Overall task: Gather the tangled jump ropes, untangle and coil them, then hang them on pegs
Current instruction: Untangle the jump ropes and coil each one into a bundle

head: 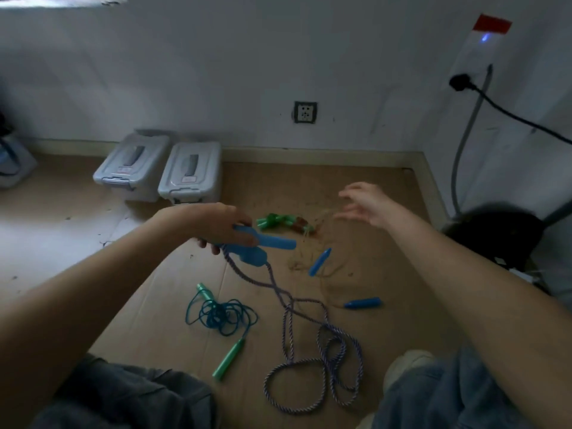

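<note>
My left hand (221, 226) grips blue handles (263, 247), purple rope (309, 345) trailing toward me; right hand (366, 205) open, empty, nearer beige rope (312, 261).

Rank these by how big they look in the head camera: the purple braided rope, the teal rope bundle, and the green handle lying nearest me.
1. purple braided rope, whose loops spread widest.
2. teal rope bundle, a compact tangle.
3. green handle, a single short stick.
All lie on the cardboard at similar nearness, so the order is fairly safe.

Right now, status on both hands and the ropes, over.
Left hand grips blue handles of purple rope. Right hand open, empty. Teal rope loose on cardboard.
</note>
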